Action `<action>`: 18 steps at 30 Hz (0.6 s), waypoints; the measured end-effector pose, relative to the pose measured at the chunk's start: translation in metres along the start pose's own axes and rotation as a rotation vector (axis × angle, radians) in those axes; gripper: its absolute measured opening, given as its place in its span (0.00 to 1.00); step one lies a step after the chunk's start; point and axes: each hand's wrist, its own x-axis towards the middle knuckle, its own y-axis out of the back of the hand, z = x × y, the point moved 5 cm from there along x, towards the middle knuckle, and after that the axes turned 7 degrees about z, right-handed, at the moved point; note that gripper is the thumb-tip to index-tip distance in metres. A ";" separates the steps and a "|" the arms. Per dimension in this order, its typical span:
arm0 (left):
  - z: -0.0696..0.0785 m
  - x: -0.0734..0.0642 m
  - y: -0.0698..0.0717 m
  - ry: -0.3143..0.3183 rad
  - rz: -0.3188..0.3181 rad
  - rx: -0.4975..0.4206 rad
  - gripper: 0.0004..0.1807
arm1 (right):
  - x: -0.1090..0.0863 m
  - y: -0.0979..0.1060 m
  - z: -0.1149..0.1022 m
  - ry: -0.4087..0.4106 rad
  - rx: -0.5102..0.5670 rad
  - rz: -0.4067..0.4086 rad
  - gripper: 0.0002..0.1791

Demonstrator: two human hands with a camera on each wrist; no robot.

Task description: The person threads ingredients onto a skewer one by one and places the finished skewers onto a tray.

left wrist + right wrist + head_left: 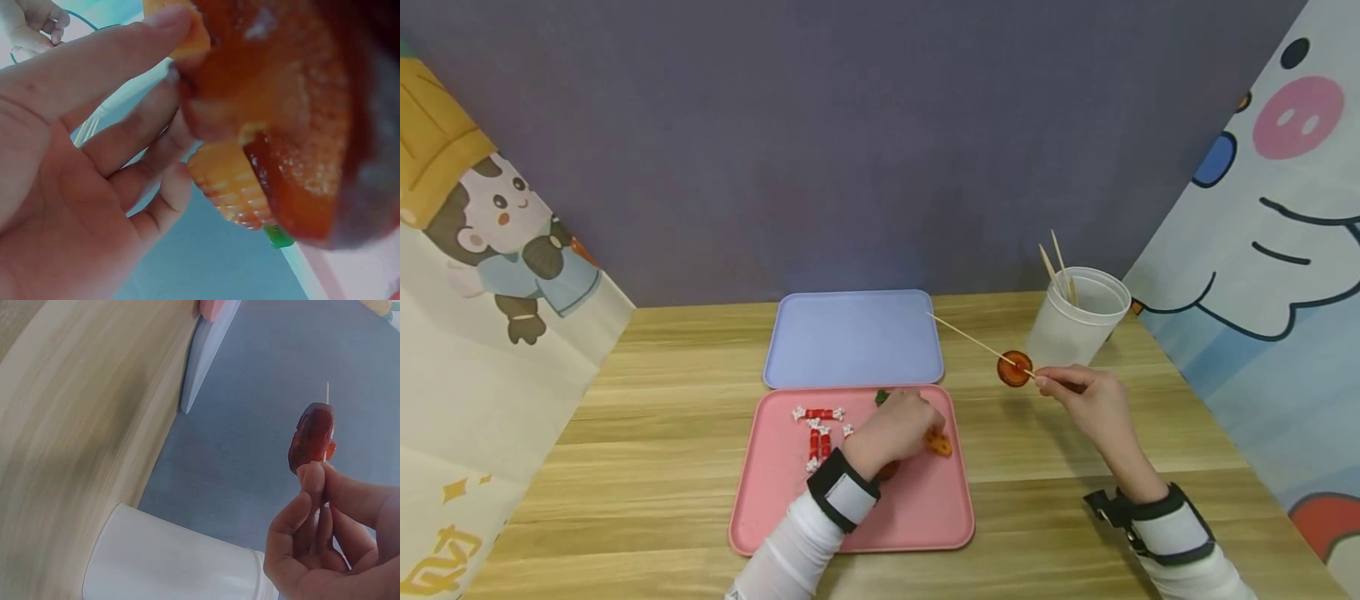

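My right hand [1090, 407] pinches a thin wooden skewer [964, 333] near one end, and a round reddish-brown food slice [1015, 368] is threaded on it close to the fingers. Over the right half of the pink tray [760, 525], my left hand [901, 423] pinches an orange piece with holes, like a lotus root slice [937, 442]. Thumb and fingers hold its edge, and part of it is hidden. Near those fingers in the left wrist view are a brown, glossy round piece [306, 150] and a yellow corn piece [228, 184].
Several red pieces with white ends [820, 414] lie on the pink tray's left side. Behind it is a blue tray [853, 337]. A white cup [1071, 333] with sticks [1060, 267] leaning in it stands at the back right, near the grey wall [850, 150].
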 end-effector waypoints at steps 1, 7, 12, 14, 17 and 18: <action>0.000 0.000 0.000 0.003 -0.001 -0.008 0.12 | 0.000 0.000 0.000 -0.002 0.003 0.000 0.06; -0.001 0.001 0.001 0.050 -0.031 -0.074 0.11 | 0.000 -0.001 0.001 -0.009 0.007 -0.005 0.06; -0.003 0.000 0.002 0.087 -0.039 -0.114 0.10 | 0.001 0.000 0.001 -0.013 0.003 -0.010 0.06; -0.003 0.000 0.002 0.088 -0.038 -0.125 0.10 | 0.001 0.000 0.001 -0.014 0.003 -0.007 0.06; -0.004 0.001 0.004 0.086 -0.029 -0.149 0.11 | 0.001 0.001 0.001 -0.014 0.010 -0.003 0.06; -0.004 0.001 0.004 0.082 -0.024 -0.150 0.11 | 0.001 0.001 0.001 -0.013 0.006 -0.002 0.06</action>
